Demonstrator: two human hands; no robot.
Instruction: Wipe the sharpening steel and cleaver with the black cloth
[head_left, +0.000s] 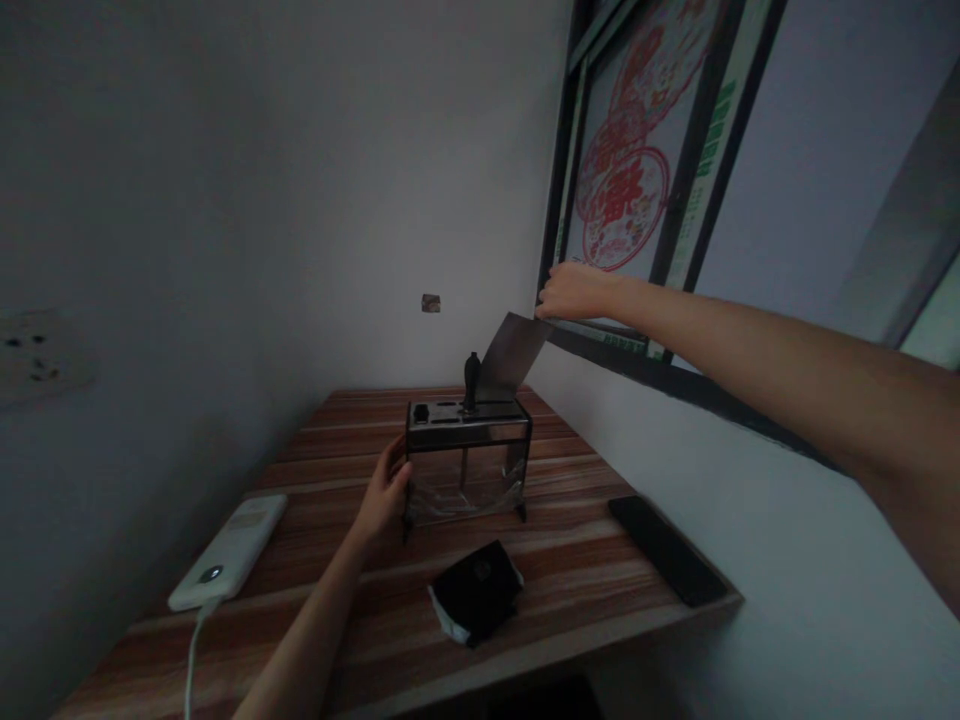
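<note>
A knife rack (469, 432) with a shiny top, dark frame and see-through front stands on the wooden table. My left hand (388, 490) grips its left side, thumb at the front and fingers behind. Above the rack's right end, my right hand (574, 291) is closed round the end of a cleaver, whose handle is hidden in the fist. The broad grey cleaver blade (511, 355) slants down to the left, its lower edge at the rack top; how deep it sits I cannot tell. A black-handled knife (471, 382) stands upright in the rack beside the blade.
In front of the rack lies a crumpled black item with a white edge (478, 590). A white power bank (229, 553) with a cable is at the left, a black phone (666, 549) at the right. Walls and a window (622, 170) border the table (570, 560).
</note>
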